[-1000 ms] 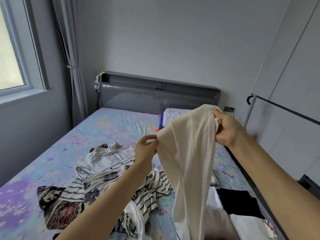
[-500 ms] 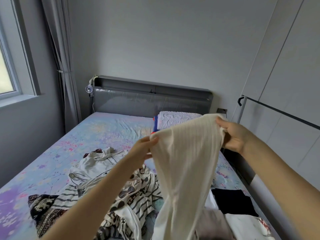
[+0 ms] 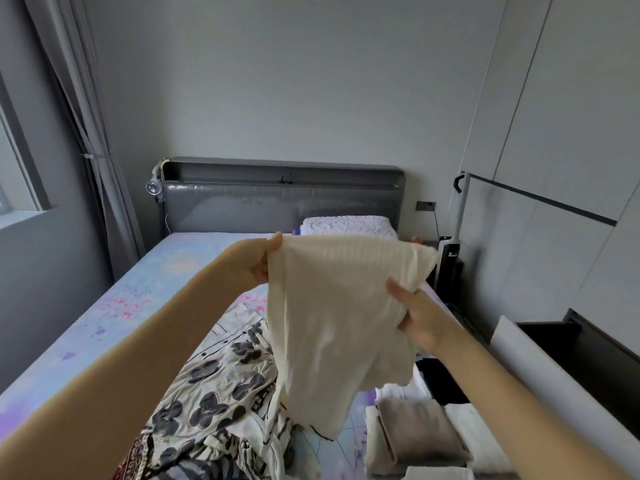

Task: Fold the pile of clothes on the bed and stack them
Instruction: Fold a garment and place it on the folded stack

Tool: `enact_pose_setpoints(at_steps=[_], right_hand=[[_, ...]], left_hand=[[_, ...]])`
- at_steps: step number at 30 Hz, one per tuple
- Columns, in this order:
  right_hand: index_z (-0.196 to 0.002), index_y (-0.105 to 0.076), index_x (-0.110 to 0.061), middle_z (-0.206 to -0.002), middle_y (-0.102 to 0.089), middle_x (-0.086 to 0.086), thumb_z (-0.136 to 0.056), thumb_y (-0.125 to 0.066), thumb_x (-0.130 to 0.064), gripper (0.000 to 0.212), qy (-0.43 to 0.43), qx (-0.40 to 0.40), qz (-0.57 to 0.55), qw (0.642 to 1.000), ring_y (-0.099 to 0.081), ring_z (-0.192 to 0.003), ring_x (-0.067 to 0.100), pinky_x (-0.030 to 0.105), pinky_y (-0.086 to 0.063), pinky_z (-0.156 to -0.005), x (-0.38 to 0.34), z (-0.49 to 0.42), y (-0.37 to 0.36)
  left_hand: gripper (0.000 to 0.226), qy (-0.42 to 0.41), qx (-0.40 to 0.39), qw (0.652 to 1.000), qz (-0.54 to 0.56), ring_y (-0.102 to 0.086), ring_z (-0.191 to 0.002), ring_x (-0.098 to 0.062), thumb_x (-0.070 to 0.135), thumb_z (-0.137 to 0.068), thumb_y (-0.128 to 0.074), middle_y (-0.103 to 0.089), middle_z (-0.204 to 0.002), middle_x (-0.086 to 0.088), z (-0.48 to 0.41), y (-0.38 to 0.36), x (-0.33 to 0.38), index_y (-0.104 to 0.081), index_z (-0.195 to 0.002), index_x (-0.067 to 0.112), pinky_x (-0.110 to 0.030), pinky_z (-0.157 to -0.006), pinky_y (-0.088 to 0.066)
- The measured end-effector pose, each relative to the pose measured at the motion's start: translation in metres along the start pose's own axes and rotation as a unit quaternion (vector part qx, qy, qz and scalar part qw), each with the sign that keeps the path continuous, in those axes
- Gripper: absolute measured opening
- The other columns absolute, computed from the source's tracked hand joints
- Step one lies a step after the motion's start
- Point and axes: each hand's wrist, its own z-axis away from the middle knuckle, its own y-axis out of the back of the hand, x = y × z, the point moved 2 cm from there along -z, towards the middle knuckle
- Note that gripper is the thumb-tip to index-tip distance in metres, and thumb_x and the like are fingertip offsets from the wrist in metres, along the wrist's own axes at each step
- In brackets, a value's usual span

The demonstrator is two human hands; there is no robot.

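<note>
While the cream top [image 3: 332, 306] hangs in the air over the bed [image 3: 180, 271], get it flat before folding: find both shoulders, pull the upper edge taut, let the hem drop straight, then lay it on bare sheet. Raised left hand [image 3: 254, 263], arm stretched forward, fingers pinching the top left corner. Lower down, the right hand [image 3: 420, 320] has thumb on the front, fingers curled into the cloth's right side; I'd shift that grip up to the corner. Below left lies the unfolded pile [image 3: 221, 382]; the folded stack [image 3: 415, 434] sits lower right, near the bed edge.
</note>
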Motion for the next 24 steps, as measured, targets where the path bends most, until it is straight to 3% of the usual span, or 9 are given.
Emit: enact_pose_setpoints(at_steps=[2, 5, 7, 11, 15, 17, 19, 22, 24], right_hand=[[-0.097, -0.067, -0.012, -0.089, -0.072, 0.009, -0.077, -0.073, -0.033, 0.029, -0.021, 0.028, 0.020, 0.999, -0.070, -0.075, 0.019, 0.030, -0.055, -0.063, 0.019, -0.003, -0.007], [-0.102, -0.066, -0.008, -0.096, -0.071, 0.011, -0.068, -0.079, -0.050, 0.055, -0.015, 0.088, 0.005, 0.996, -0.065, -0.089, 0.025, 0.036, -0.047, -0.083, 0.008, -0.015, -0.001], [-0.092, -0.065, -0.008, -0.089, -0.069, 0.010, -0.089, -0.064, -0.032, 0.024, 0.021, 0.090, -0.033, 0.995, -0.066, -0.081, 0.022, 0.034, -0.051, -0.074, -0.012, -0.014, -0.006], [-0.090, -0.066, -0.010, -0.077, -0.073, 0.004, -0.095, -0.054, -0.032, 0.025, 0.090, 0.069, -0.157, 0.981, -0.070, -0.068, 0.013, 0.028, -0.058, -0.066, -0.040, -0.014, -0.005], [-0.102, -0.066, -0.010, -0.071, -0.072, 0.007, -0.089, -0.063, -0.025, 0.020, -0.039, 0.104, -0.068, 0.992, -0.067, -0.073, 0.021, 0.030, -0.056, -0.064, -0.009, -0.019, -0.007], [-0.107, -0.062, -0.009, -0.065, -0.069, 0.006, -0.097, -0.052, -0.016, 0.017, -0.074, 0.124, -0.050, 0.988, -0.063, -0.069, 0.018, 0.025, -0.053, -0.054, 0.001, -0.020, -0.002], [-0.107, -0.061, -0.009, -0.068, -0.071, 0.005, -0.099, -0.046, -0.014, 0.018, -0.052, 0.117, -0.090, 0.988, -0.067, -0.062, 0.016, 0.021, -0.054, -0.050, -0.003, -0.019, 0.006], [-0.096, -0.066, -0.009, -0.072, -0.072, 0.007, -0.094, -0.050, -0.019, 0.018, -0.058, 0.079, -0.151, 0.984, -0.070, -0.060, 0.017, 0.026, -0.057, -0.053, -0.007, -0.014, 0.009], [-0.094, -0.071, -0.011, -0.082, -0.073, 0.010, -0.081, -0.068, -0.027, 0.021, -0.096, 0.029, -0.139, 0.985, -0.071, -0.065, 0.022, 0.034, -0.059, -0.058, -0.003, -0.008, 0.006]], left_hand=[[0.025, -0.037, 0.008, 0.999, -0.031, -0.062, -0.056, -0.014, 0.028, -0.093, -0.057, -0.061, -0.071, -0.006, 0.000, -0.001, -0.007, -0.062, -0.083, 0.006, -0.028, -0.059, -0.056], [0.038, -0.122, 0.076, 0.982, -0.126, -0.055, -0.071, -0.021, 0.036, -0.089, -0.062, -0.057, -0.078, -0.009, -0.002, 0.005, -0.016, -0.064, -0.080, 0.000, -0.037, -0.078, -0.053], [0.046, -0.202, 0.121, 0.957, -0.172, -0.039, -0.066, -0.021, 0.040, -0.087, -0.061, -0.041, -0.070, -0.009, 0.000, 0.009, -0.010, -0.057, -0.072, -0.003, -0.035, -0.064, -0.043], [0.042, -0.307, 0.153, 0.926, -0.155, -0.032, -0.058, -0.017, 0.030, -0.097, -0.050, -0.033, -0.063, -0.008, 0.014, -0.002, 0.001, -0.048, -0.071, -0.003, -0.026, -0.054, -0.030], [0.026, -0.083, 0.105, 0.973, -0.186, -0.046, -0.061, -0.018, 0.028, -0.100, -0.044, -0.049, -0.072, -0.007, 0.004, -0.006, -0.045, -0.057, -0.094, 0.006, -0.027, -0.059, -0.045], [0.021, 0.016, 0.129, 0.991, -0.037, -0.050, -0.064, -0.019, 0.022, -0.100, -0.046, -0.050, -0.076, -0.008, 0.001, 0.004, -0.054, -0.054, -0.106, 0.003, -0.035, -0.061, -0.047], [0.023, 0.015, 0.093, 0.995, 0.033, -0.053, -0.069, -0.018, 0.024, -0.099, -0.047, -0.054, -0.081, -0.008, 0.000, 0.003, -0.059, -0.053, -0.109, 0.004, -0.034, -0.065, -0.049], [0.029, -0.015, -0.006, 0.998, -0.056, -0.058, -0.074, -0.015, 0.031, -0.099, -0.045, -0.060, -0.086, -0.007, 0.009, -0.013, -0.061, -0.058, -0.107, 0.005, -0.027, -0.065, -0.053], [0.029, -0.046, 0.041, 0.997, -0.042, -0.056, -0.073, -0.016, 0.030, -0.099, -0.046, -0.057, -0.084, -0.006, 0.003, -0.006, -0.052, -0.059, -0.102, 0.005, -0.029, -0.070, -0.053]])
